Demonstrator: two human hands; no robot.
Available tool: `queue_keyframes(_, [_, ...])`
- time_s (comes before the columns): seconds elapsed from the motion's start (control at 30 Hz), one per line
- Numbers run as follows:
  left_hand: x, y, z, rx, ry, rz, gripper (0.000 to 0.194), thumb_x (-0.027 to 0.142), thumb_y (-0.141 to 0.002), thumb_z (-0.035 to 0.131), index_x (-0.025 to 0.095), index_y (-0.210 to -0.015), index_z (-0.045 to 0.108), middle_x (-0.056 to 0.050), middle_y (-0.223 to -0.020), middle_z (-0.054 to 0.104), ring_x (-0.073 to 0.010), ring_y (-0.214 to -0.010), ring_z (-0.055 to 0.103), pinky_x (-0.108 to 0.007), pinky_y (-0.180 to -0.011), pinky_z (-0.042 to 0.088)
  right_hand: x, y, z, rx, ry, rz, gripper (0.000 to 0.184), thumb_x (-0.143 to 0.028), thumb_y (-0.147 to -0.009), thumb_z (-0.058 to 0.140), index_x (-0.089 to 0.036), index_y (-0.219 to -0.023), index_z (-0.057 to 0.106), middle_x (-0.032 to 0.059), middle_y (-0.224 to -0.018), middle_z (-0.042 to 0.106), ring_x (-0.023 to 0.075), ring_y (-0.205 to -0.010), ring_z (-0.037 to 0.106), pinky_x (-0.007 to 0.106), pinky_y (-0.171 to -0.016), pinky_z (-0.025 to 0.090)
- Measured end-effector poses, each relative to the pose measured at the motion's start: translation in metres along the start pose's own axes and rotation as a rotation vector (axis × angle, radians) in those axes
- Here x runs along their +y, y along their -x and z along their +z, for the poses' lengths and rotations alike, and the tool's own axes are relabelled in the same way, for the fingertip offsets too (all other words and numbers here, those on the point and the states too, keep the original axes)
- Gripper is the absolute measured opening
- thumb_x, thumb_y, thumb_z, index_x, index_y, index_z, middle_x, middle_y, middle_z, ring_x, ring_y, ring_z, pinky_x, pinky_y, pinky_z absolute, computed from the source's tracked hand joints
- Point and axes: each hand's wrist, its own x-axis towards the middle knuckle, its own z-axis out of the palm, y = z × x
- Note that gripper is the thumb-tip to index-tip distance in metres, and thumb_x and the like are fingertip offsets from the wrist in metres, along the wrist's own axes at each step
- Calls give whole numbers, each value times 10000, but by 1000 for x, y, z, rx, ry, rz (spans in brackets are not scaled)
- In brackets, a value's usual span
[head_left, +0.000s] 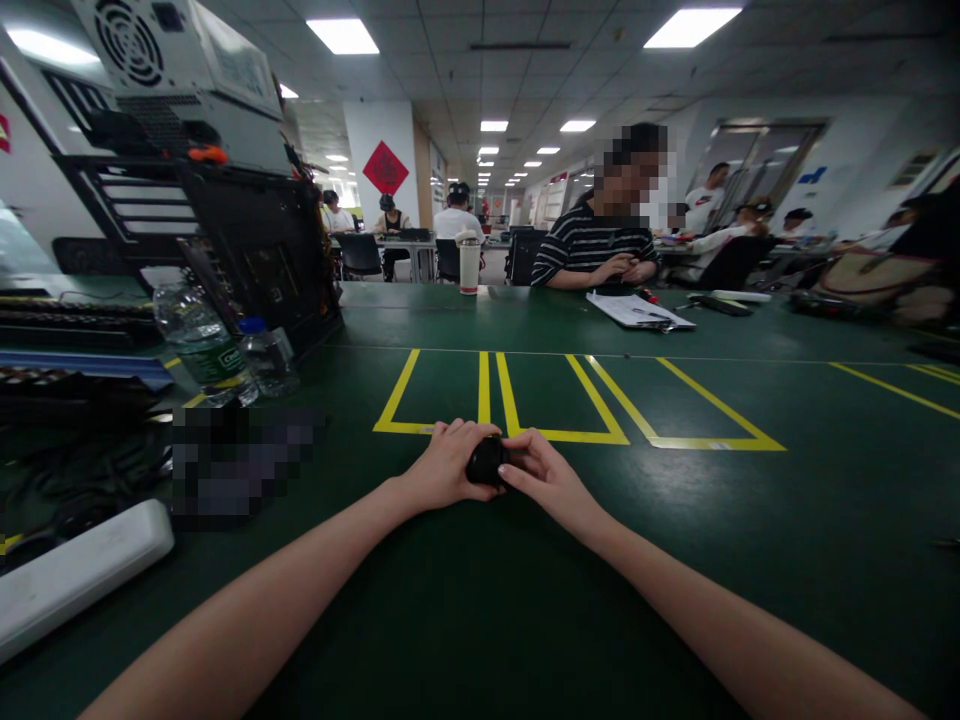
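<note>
A person's two bare hands met over a green table (pixel 480 610), both on one small, rounded black object (pixel 486 461); what it was could not be told. The left hand (pixel 447 463) was wrapped around its left side, fingers over the top and thumb low at the near edge. The right hand (pixel 551 480) held its right side between the thumb and bent fingers. The object was between the hands, just on the near side of the yellow tape (pixel 566 436) that marked out boxes on the tabletop.

To the left, a white bar (pixel 90 575) lay near the left forearm. Beyond it stood a large clear bottle (pixel 196 330) and, just beside that, a smaller bottle with a blue cap (pixel 266 362), both near a dark computer case (pixel 274 265). Across the table, a person in a striped shirt (pixel 589 245) sat behind a clipboard with papers (pixel 630 308). A pale cup (pixel 469 265) stood upright near the far edge.
</note>
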Motion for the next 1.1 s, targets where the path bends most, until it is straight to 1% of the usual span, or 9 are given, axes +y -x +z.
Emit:
queue_keyframes(0.13, [1, 0, -1, -4, 5, -1, 621, 384, -631, 662, 226, -1145, 352, -40, -1053, 504, -226, -878, 447, -344, -767, 306, 2, -1, 0, 30, 25, -18, 215, -227, -764, 549, -226, -961, 465, 17, -1016, 518, 174, -981, 538, 347, -842, 462])
queue_keyframes(0.3, [2, 0, -2, -12, 24, 1, 600, 384, -636, 657, 227, -1132, 358, -36, -1057, 500, -222, -881, 446, -345, -773, 304, 0, -1, -3, 24, 121, 60, 311, -252, -779, 529, -221, -1079, 453, 43, -1093, 511, 191, -1026, 509, 387, -878, 431])
queue_keyframes(0.43, [1, 0, 0, -2, -1, -3, 614, 359, -606, 678, 222, -1117, 367, -38, -1045, 505, -226, -876, 443, -346, -760, 301, 1, -1, -3, -10, 56, 31, 275, -225, -752, 567, -217, -1009, 469, 30, -1050, 529, 187, -1012, 521, 361, -856, 451])
queue_keyframes(0.63, [0, -1, 1, 8, -15, 4, 624, 363, -600, 678, 218, -1119, 365, -45, -1056, 504, -231, -878, 440, -347, -756, 298, 5, -2, 0, 12, -12, -16, 212, -244, -761, 559, -226, -950, 464, 15, -980, 530, 173, -934, 557, 326, -775, 488])
queue_keyframes(0.73, [1, 0, 1, 4, -8, 3, 617, 365, -608, 677, 222, -1120, 364, -43, -1058, 503, -230, -883, 441, -346, -760, 299, 4, -2, -1, 30, 26, -32, 197, -229, -762, 556, -220, -940, 473, 16, -984, 530, 174, -965, 544, 337, -824, 464])
queue_keyframes(0.8, [1, 0, 0, 2, -1, -2, 619, 364, -610, 677, 223, -1123, 362, -40, -1059, 502, -228, -886, 442, -344, -763, 300, 3, -2, -2, 48, 68, -17, 243, -223, -766, 548, -219, -994, 465, 29, -1037, 522, 178, -1009, 521, 356, -870, 436])
queue_keyframes(0.9, [3, 0, -1, -7, 18, -3, 608, 366, -625, 667, 228, -1129, 357, -34, -1066, 499, -222, -890, 445, -342, -772, 301, 0, -1, -3, 38, 127, 38, 327, -243, -780, 528, -214, -1092, 437, 52, -1093, 508, 189, -1023, 511, 383, -877, 432])
queue_keyframes(1.0, [4, 0, -2, -10, 21, -12, 591, 354, -630, 661, 231, -1124, 360, -33, -1069, 498, -223, -895, 446, -346, -780, 299, -3, 2, -2, -3, 133, 29, 283, -245, -787, 519, -213, -1062, 458, 42, -1074, 517, 188, -1015, 515, 377, -866, 443])
queue_keyframes(1.1, [3, 0, -1, -7, 12, -12, 595, 337, -620, 668, 231, -1119, 363, -33, -1068, 499, -225, -895, 445, -348, -779, 298, -5, 4, 1, 9, 133, -13, 244, -244, -785, 523, -231, -1021, 463, 25, -1060, 517, 182, -1005, 520, 363, -857, 451])
